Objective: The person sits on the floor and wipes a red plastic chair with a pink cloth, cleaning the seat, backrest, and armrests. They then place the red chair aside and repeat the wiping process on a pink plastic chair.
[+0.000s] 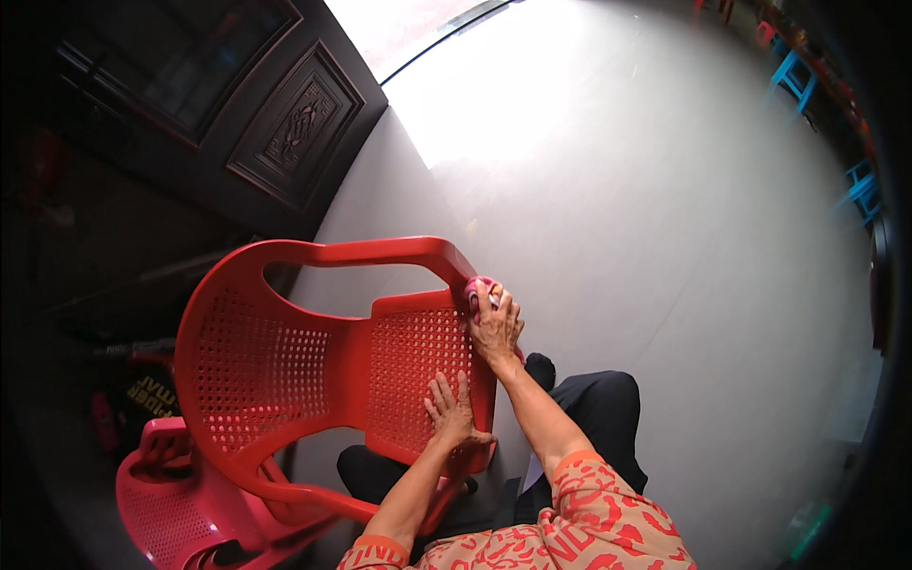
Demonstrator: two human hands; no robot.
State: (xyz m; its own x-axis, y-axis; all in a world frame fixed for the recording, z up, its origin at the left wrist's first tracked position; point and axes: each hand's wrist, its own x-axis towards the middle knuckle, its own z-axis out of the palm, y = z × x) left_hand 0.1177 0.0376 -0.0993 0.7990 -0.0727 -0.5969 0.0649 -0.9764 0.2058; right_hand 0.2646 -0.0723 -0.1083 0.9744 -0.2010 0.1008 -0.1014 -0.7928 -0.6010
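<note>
A red plastic armchair [345, 394] with a perforated back and seat stands tilted or turned sideways before me, its back to the left. My left hand [451, 415] lies on the perforated seat near its front edge, fingers spread and thumb out over the rim. Farther off, my right hand [497, 328] grips a pink cloth [474, 290] with some white on it. The cloth presses against the corner where the far armrest meets the seat's front edge. Fingers of this hand are bent around the cloth, which hides part of that corner.
A pink plastic chair [176, 508] stands close behind the red one at lower left. Beyond it rises a dark carved door [299, 123]. Pale floor [665, 237] stretches to the right, with blue stools [793, 81] along the far right edge. My dark-trousered knees flank the chair.
</note>
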